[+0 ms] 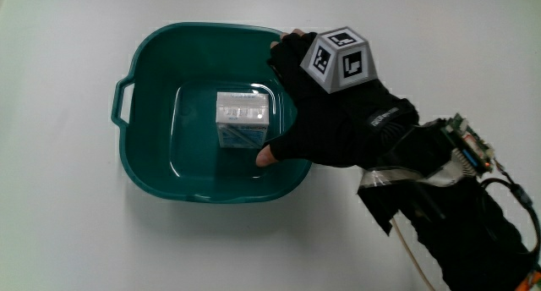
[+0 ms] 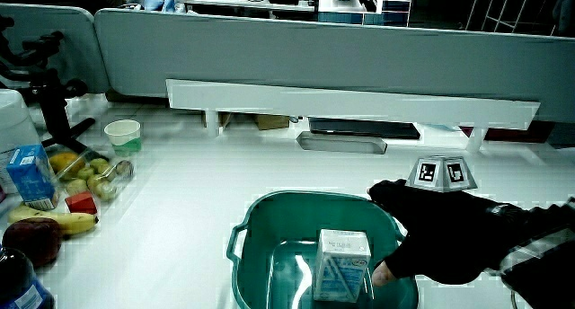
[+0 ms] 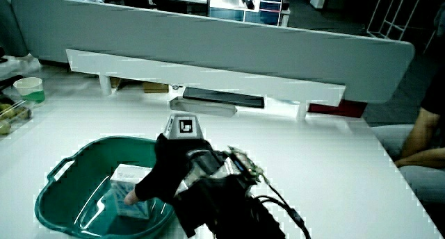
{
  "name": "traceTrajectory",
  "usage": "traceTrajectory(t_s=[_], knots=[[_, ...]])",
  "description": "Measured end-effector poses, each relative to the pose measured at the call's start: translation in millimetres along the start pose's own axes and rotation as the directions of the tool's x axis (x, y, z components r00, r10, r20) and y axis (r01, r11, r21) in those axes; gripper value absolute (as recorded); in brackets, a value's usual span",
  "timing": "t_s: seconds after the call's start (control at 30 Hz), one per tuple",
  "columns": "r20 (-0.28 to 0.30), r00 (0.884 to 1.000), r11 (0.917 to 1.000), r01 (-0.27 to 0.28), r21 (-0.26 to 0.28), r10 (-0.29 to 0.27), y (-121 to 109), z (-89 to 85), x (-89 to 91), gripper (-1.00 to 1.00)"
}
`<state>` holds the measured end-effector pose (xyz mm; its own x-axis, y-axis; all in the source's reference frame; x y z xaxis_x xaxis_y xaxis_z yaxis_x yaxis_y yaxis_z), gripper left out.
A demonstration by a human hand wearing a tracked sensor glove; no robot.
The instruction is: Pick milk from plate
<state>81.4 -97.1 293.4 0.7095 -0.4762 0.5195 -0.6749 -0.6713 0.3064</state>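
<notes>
A white and blue milk carton (image 1: 243, 118) stands inside a teal basin (image 1: 193, 28) with a handle on its rim; both side views show the carton (image 2: 341, 264) (image 3: 128, 187) in the basin (image 2: 269, 206) (image 3: 62, 169). The gloved hand (image 1: 304, 105) reaches over the basin's rim beside the carton. Its fingers are spread: the thumb tip lies close to the carton's nearer corner, and the other fingers point toward the basin's farther rim. It holds nothing. The patterned cube (image 1: 342, 58) sits on the hand's back (image 2: 431, 237) (image 3: 167, 166).
In a side view, a paper cup (image 2: 123, 134), a blue carton (image 2: 31, 174), bananas (image 2: 49, 221) and other fruit lie at the table's edge, away from the basin. A white shelf strip (image 2: 350, 101) and a flat dark tray (image 2: 364, 128) run along the low partition (image 2: 314, 57).
</notes>
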Motion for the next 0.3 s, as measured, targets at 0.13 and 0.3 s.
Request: traceTrajectory(t_s=[0.13, 0.3], knots=[[0.030, 0.999, 0.9982, -0.041, 0.044, 0.040, -10, 10.4, 7.4, 1.00], [0.090, 0.995, 0.9962, -0.043, 0.076, 0.036, -24, 23.4, 15.5, 1.00]])
